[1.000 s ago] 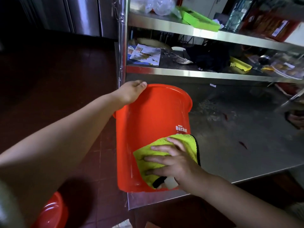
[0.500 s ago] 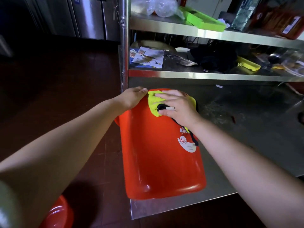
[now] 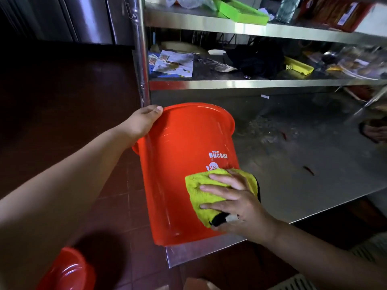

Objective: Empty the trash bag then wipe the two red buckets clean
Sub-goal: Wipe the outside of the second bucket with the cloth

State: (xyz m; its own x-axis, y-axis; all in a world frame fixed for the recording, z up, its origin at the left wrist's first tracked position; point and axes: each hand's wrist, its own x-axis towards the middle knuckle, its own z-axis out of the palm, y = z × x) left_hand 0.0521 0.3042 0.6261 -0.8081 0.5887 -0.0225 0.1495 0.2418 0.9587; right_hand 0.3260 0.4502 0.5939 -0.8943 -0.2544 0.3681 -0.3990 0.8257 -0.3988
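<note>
Head view: right hand [image 3: 236, 204], fingers flat, has moved the cloth [image 3: 206, 195] from bucket [image 3: 178, 164] rim down the side; left hand [image 3: 142, 122] still grips the rim

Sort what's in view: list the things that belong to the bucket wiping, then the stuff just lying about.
In the job:
red bucket, gripped at its rim by the left hand
yellow cloth, pressed to its side by the right hand
second red bucket on the floor

Lying about:
green tray
papers
black cloth
yellow box
</note>
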